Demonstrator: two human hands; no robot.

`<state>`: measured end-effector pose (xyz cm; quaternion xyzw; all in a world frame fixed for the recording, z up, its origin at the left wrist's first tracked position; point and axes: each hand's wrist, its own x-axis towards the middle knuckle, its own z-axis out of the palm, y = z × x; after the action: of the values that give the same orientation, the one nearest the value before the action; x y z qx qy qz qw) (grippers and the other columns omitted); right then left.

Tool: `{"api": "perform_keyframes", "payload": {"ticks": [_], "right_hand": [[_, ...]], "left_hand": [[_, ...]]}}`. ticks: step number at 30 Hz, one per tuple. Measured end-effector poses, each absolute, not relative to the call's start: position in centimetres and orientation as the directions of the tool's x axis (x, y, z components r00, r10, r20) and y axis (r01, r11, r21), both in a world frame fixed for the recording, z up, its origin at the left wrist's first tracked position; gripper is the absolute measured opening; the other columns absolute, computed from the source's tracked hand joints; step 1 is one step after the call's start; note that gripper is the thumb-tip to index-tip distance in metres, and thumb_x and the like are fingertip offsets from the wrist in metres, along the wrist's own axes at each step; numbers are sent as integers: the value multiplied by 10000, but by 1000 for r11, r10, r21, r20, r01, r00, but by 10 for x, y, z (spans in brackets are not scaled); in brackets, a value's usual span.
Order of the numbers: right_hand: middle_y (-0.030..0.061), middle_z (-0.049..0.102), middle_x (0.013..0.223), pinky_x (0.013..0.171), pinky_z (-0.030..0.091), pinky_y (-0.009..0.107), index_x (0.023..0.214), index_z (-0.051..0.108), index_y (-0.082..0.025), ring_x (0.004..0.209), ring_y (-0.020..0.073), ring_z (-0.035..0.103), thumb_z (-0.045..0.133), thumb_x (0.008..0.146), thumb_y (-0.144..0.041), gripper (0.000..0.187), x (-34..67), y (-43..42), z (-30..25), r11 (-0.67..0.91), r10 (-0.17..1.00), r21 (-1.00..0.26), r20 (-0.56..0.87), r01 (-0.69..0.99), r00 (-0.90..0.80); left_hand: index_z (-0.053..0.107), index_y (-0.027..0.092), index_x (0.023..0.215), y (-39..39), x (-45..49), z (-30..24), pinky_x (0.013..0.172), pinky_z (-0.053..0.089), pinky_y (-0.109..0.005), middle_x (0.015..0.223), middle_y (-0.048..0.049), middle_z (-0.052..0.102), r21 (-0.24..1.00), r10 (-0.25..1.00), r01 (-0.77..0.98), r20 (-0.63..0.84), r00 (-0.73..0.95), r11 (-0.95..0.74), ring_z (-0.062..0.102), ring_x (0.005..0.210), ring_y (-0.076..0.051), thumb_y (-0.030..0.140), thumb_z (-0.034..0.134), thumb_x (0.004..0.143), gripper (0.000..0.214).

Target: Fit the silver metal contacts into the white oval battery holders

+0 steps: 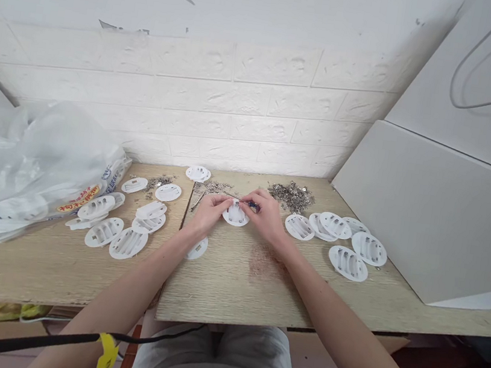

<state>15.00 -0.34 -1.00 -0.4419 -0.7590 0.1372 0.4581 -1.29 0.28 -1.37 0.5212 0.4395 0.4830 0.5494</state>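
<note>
A white round plastic battery housing point(236, 215) with metal contacts in its slots is in front of me, just above the table. My left hand point(213, 211) is closed, pinching its left edge between thumb and fingers. On the other side my right hand point(264, 212) is closed around a slim tool point(252, 205) with a dark handle, its kind too small to tell. The tool and right fingertips meet the upper right of the housing. Partly behind my left forearm lies another white disc point(197, 249).
Small metal pieces lie in a heap point(292, 196) at the back right, with smaller scatterings at the back left. Several white housings point(347, 263) rest on the right, others point(128, 243) on the left. A plastic bag point(38, 161) stands far left; a grey panel point(428, 216) borders the right.
</note>
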Motion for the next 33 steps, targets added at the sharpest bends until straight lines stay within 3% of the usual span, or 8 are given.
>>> {"api": "perform_keyframes", "payload": {"ticks": [4,11,14,21,26,30,33], "right_hand": [[55,598,889,729,429,303,950,700,-200,831,181,562,645,819,-284,164,150,-2,-14,616,769,-572,587,542,-254],[54,573,874,720,418,301,846,657,-173,791,170,544,592,821,-203,76,149,-5,-12,606,777,-548,563,577,-281],[43,570,841,714,420,293,778,613,-169,774,161,537,600,775,-186,22,147,-5,-9,567,810,-610,534,554,-241],[34,627,789,654,435,278,810,596,-163,713,143,555,656,728,-348,211,152,4,-8,345,938,-922,344,174,-33],[20,613,731,619,420,278,810,635,-154,659,131,526,720,651,-385,293,155,7,-12,285,958,-954,279,91,-69],[2,593,683,573,393,266,821,648,-155,605,112,494,736,630,-387,313,155,5,-9,226,971,-974,225,11,-76],[-15,579,655,537,352,251,834,656,-155,549,84,442,747,625,-375,316,156,2,-3,183,980,-982,186,-34,-70]], "left_hand": [[712,136,768,3,-13,-13,566,419,-226,676,-17,665,1000,994,-17,27,111,-25,549,591,-113,294,646,711,181],[707,133,753,1,-10,-12,580,429,-242,658,-21,659,1000,985,-6,-13,169,14,548,585,-123,315,658,698,196],[713,134,746,1,-11,-12,559,412,-234,648,-18,656,1000,986,19,-4,165,1,533,569,-115,317,664,694,197],[714,134,771,3,-14,-15,614,451,-253,708,-30,670,1000,991,-17,-2,130,5,565,634,-130,349,667,708,229],[706,141,785,1,-14,-13,620,459,-268,718,-39,681,994,985,-93,-37,167,53,577,629,-136,356,719,671,244],[692,143,921,1,-14,-10,684,486,-294,805,-52,709,989,963,-137,-10,269,49,626,709,-164,264,796,571,385],[669,158,960,3,-16,-11,683,490,-310,805,-40,702,995,969,-55,93,228,-82,625,700,-166,190,753,597,374]]}}
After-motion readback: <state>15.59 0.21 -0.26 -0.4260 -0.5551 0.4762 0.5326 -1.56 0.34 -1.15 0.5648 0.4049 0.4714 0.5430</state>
